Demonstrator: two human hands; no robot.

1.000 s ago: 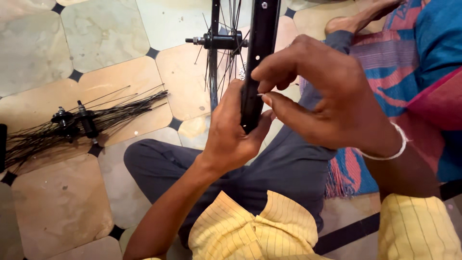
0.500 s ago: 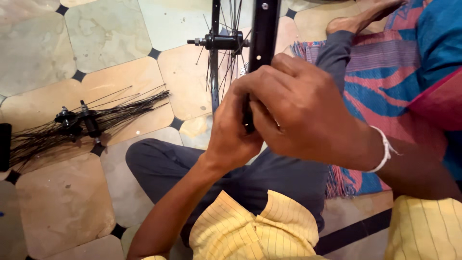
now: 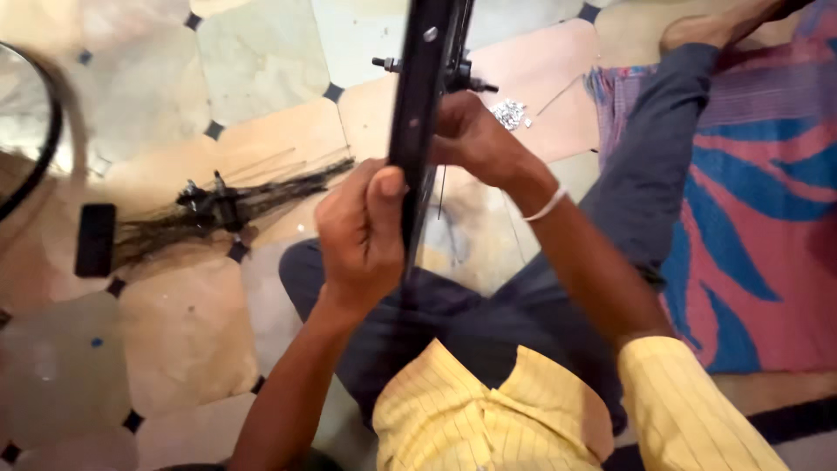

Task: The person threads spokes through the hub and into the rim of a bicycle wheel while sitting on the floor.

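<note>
Left hand [image 3: 362, 235] grips the black wheel rim [image 3: 417, 113] from the left, thumb up along its near edge and fingers curled together around it, so the hand is clamped on the rim. Right hand [image 3: 475, 139] sits just beyond, on the right side of the same rim, fingers folded in toward the spokes; whether it pinches a spoke or only presses on the rim cannot be told. A white bangle [image 3: 547, 207] rings that wrist. The rim stands upright, edge-on to the camera, running from the top of the view down between the two hands to the person's lap, with the hub axle [image 3: 471, 80] poking out to left and right at the far end. Dark trousers [image 3: 488, 323] and yellow striped sleeves [image 3: 488, 419] fill the near middle. To the right, a patterned red and blue mat [image 3: 758, 227] lies under the outstretched leg, its edge close to the rim's right side. A small heap of silver nipples [image 3: 508, 112] lies on the tiled floor [image 3: 174, 323] just right of the hub. On the left, well apart from the hands, a bundle of loose spokes [image 3: 218, 205] lies across the tiles, a flat black block [image 3: 94, 240] beside its left end, and the curve of another rim [image 3: 30, 148] at the far left edge. Bare tile lies between the bundle and the left knee.
</note>
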